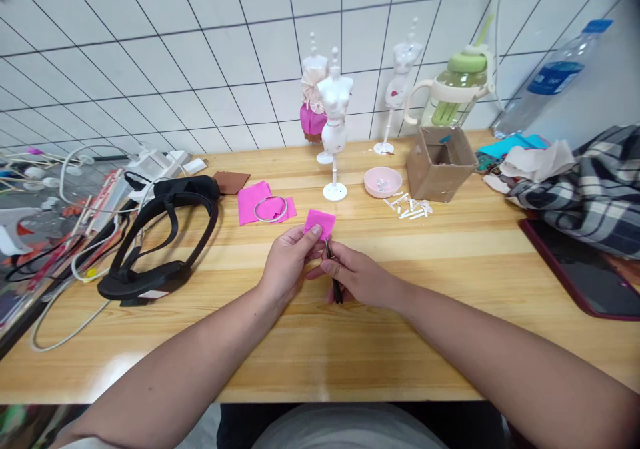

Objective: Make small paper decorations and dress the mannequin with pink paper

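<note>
My left hand [290,262] pinches a small bright pink piece of cloth [321,222] between thumb and fingers, above the front of the table. Closed round a slim black hand tool [335,287], my right hand [355,274] is close beside it. The tool's narrow tip meets the lower edge of the cloth; its exact kind is too small to tell. Just beyond the hands, a bare white mini dress form [335,119] stands upright on a round base. More pink cloth [251,202] lies to the left, with a thin metal ring [271,220] on it.
A pink bowl [383,182], white strips [413,207] and a cardboard box [440,169] stand right of centre. Two more dress forms are behind. A black head strap [170,279] and cables lie left; a dark phone or tablet [583,269] is at right.
</note>
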Demonstrator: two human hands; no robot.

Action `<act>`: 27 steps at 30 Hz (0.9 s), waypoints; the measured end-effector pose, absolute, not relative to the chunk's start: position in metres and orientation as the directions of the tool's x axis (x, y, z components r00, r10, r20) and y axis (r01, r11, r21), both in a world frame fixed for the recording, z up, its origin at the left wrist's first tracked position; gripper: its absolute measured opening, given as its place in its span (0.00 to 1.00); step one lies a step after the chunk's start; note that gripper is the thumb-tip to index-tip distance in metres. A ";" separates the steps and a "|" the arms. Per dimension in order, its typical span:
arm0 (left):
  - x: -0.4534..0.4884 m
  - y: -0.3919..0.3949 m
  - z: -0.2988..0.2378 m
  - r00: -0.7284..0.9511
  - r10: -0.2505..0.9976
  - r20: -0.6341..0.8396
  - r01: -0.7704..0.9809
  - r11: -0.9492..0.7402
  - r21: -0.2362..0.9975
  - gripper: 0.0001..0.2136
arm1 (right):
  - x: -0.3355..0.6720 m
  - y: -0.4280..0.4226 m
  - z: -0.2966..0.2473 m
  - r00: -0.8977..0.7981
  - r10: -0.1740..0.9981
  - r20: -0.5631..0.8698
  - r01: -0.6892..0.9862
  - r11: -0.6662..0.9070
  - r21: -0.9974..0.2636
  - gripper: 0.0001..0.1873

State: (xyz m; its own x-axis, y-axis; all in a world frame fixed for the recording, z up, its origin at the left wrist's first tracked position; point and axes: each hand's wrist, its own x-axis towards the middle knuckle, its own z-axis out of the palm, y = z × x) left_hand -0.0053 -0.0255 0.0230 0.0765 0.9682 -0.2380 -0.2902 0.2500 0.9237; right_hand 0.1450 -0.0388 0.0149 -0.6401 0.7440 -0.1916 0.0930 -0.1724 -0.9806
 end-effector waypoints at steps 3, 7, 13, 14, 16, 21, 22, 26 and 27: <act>-0.009 -0.021 0.020 0.040 0.975 -0.219 -0.261 0.221 0.940 0.13 | 0.147 -0.038 0.019 -0.652 0.719 -0.240 0.131 -0.205 -0.970 0.13; -0.022 -0.010 0.014 0.009 0.981 -0.196 -0.231 0.193 0.954 0.12 | 0.158 -0.031 0.025 -0.628 0.699 -0.342 0.276 -0.210 -0.938 0.16; -0.032 -0.004 0.009 0.207 0.931 -0.299 -0.100 0.324 0.941 0.14 | 0.175 -0.015 0.017 -0.501 0.843 -0.195 0.462 0.070 -0.884 0.26; -0.032 -0.005 0.008 0.221 0.930 -0.293 -0.083 0.317 0.945 0.14 | 0.175 -0.014 0.015 -0.520 0.830 -0.201 0.485 0.093 -0.869 0.26; -0.032 -0.005 0.006 0.231 0.933 -0.275 -0.058 0.296 0.954 0.14 | 0.175 -0.013 0.013 -0.546 0.806 -0.229 0.517 0.109 -0.849 0.24; -0.032 -0.004 0.004 0.243 0.928 -0.281 -0.012 0.293 0.956 0.15 | 0.171 -0.015 0.013 -0.538 0.803 -0.258 0.543 0.095 -0.835 0.23; -0.033 -0.003 0.004 0.249 0.925 -0.288 0.003 0.296 0.955 0.15 | 0.171 -0.016 0.013 -0.533 0.804 -0.265 0.537 0.079 -0.840 0.23; -0.034 -0.003 0.005 0.264 0.917 -0.300 0.056 0.296 0.954 0.15 | 0.170 -0.018 0.011 -0.531 0.797 -0.288 0.495 0.016 -0.869 0.24; -0.034 -0.003 0.005 0.269 0.914 -0.302 0.065 0.296 0.953 0.15 | 0.170 -0.018 0.011 -0.534 0.792 -0.295 0.495 0.010 -0.869 0.24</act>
